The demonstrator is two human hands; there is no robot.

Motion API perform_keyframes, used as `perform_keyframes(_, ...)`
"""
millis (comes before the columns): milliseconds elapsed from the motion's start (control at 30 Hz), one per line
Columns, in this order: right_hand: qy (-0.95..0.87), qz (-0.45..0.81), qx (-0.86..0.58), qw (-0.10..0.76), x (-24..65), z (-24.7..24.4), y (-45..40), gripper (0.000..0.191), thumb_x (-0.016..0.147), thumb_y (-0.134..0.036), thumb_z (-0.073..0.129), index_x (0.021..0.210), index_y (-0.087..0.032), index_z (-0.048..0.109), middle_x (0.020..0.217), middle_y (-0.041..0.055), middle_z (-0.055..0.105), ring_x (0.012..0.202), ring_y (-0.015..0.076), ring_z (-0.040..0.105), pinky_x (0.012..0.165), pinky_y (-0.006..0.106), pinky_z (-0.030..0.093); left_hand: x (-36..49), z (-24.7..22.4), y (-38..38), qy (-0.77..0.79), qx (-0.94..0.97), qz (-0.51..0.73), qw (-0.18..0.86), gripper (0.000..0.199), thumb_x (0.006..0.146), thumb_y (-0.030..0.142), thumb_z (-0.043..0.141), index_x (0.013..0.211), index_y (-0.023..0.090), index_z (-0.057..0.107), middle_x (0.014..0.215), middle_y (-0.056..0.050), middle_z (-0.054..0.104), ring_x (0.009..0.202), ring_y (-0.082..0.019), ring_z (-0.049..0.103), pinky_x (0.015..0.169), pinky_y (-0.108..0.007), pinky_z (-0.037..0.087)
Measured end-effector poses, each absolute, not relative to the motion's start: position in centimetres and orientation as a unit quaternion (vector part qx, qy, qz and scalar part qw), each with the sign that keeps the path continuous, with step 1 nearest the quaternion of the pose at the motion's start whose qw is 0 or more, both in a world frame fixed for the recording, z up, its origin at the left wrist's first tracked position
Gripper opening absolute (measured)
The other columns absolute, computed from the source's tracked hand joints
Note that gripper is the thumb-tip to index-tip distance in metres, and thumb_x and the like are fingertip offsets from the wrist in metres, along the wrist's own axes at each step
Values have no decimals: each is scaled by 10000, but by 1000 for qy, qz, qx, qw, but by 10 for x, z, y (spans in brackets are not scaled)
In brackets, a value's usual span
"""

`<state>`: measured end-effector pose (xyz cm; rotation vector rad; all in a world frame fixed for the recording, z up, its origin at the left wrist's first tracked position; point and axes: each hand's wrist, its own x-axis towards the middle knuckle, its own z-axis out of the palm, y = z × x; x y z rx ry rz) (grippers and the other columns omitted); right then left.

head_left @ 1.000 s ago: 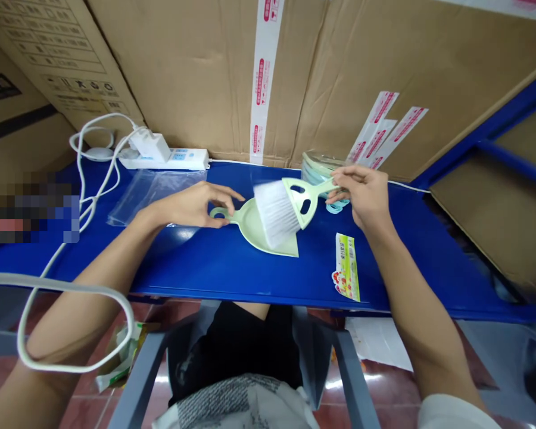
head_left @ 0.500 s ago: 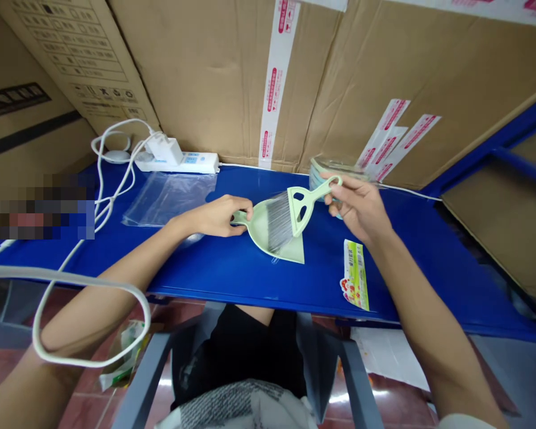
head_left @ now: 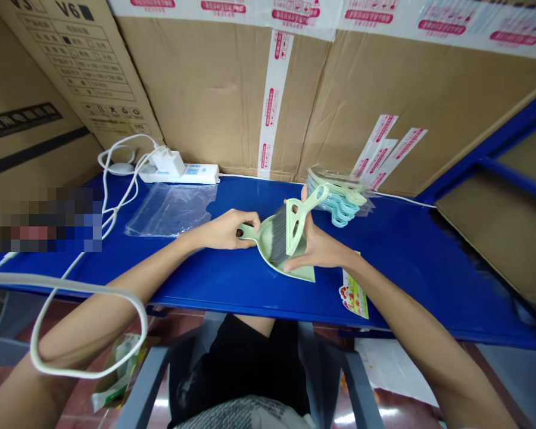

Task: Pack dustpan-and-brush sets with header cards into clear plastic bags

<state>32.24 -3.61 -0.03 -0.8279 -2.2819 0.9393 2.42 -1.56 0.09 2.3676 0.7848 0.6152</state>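
My left hand [head_left: 227,230] is closed round the handle of a light green dustpan [head_left: 268,243], which lies over the blue table with its wide edge to the right. A matching hand brush [head_left: 295,225] sits over the pan, its grey bristles turned left into it and its looped handle angled up to the right. My right hand [head_left: 317,241] is wrapped about the brush head from the right, thumb at the lower corner and a finger showing above. The other right fingers are hidden behind the brush.
Behind my right hand lie bagged green and blue brush sets [head_left: 337,196]. A printed card [head_left: 354,292] is partly under my right forearm. A clear plastic bag [head_left: 172,208] and a power strip [head_left: 201,173] with white cables [head_left: 111,208] are at left. Cardboard [head_left: 214,89] stands behind the table [head_left: 250,298].
My right hand has shifted from the brush's handle end down and left to its head. The brush has turned more upright over the pan. My left hand keeps the dustpan handle.
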Motion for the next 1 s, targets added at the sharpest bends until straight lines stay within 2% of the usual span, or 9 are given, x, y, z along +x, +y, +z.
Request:
perform_keyframes(167, -854, 300, -323, 275, 311, -2, -45, 1647, 699, -611, 970, 1717, -349, -298, 1797, 212, 184, 1667, 429, 274, 1302, 671, 335, 31, -5, -17, 306, 842, 264, 357, 448, 826, 392, 877, 1082, 232, 548, 992, -20, 776, 833, -170, 695, 673, -251, 496)
perform_keyframes(333, -845, 242, -346, 329, 325, 15, -42, 1525, 771, -612, 906, 1744, -369, -242, 1797, 169, 234, 1619, 424, 363, 1294, 643, 374, 31, -6, -15, 329, 825, 286, 360, 538, 812, 414, 922, 1167, 227, 564, 1019, -50, 812, 832, -179, 710, 763, -291, 516)
perform_keyframes(433, -860, 236, -343, 294, 342, 29, -38, 1420, 792, -648, 890, 1782, -399, -98, 1777, 125, 318, 1603, 432, 385, 1309, 626, 359, 28, -8, -11, 345, 802, 294, 388, 631, 785, 379, 949, 1258, 219, 563, 1047, -65, 811, 866, -185, 718, 780, -293, 519)
perform_keyframes(500, -877, 228, -350, 237, 349, 34, -36, 1294, 809, -631, 883, 1794, -420, 71, 1732, 111, 378, 1591, 427, 405, 1313, 617, 354, 26, -11, -7, 352, 763, 309, 446, 715, 754, 341, 970, 1314, 212, 544, 1055, -67, 797, 867, -179, 718, 754, -280, 519)
perform_keyframes(600, -884, 209, -390, 152, 351, 32, -34, 1146, 807, -584, 889, 1766, -400, 289, 1630, 129, 440, 1549, 406, 469, 1297, 586, 386, 21, -12, -3, 352, 697, 324, 534, 789, 674, 248, 1008, 1316, 194, 553, 1068, -52, 760, 850, -156, 708, 722, -257, 533)
perform_keyframes(700, -886, 194, -409, 96, 347, 24, -32, 1106, 794, -588, 905, 1741, -365, 379, 1643, 153, 413, 1538, 401, 490, 1278, 567, 417, 18, -6, -4, 348, 659, 299, 596, 881, 663, 224, 1025, 1398, 195, 540, 1005, -19, 735, 795, -148, 705, 689, -262, 568)
perform_keyframes(767, -896, 171, -402, 86, 346, 17, -31, 1066, 798, -618, 903, 1719, -377, 425, 1679, 154, 396, 1562, 418, 456, 1281, 602, 403, 16, -1, -7, 335, 647, 274, 628, 867, 751, 304, 999, 1460, 194, 512, 1000, -47, 754, 813, -184, 740, 661, -283, 593)
perform_keyframes(867, -916, 134, -365, 99, 344, 9, -27, 998, 820, -668, 880, 1688, -372, 487, 1700, 162, 399, 1598, 433, 397, 1302, 647, 354, 19, 1, -10, 330, 631, 271, 647, 736, 861, 428, 930, 1432, 162, 550, 1056, -125, 785, 904, -250, 792, 646, -308, 623)
perform_keyframes(1000, -926, 120, -334, 130, 342, 5, -27, 778, 934, -620, 793, 1634, -365, 570, 1731, 147, 350, 1614, 409, 382, 1308, 631, 370, 25, -6, -9, 365, 592, 313, 647, 617, 858, 456, 938, 1292, 131, 644, 893, -107, 795, 749, -221, 785, 567, -262, 572)
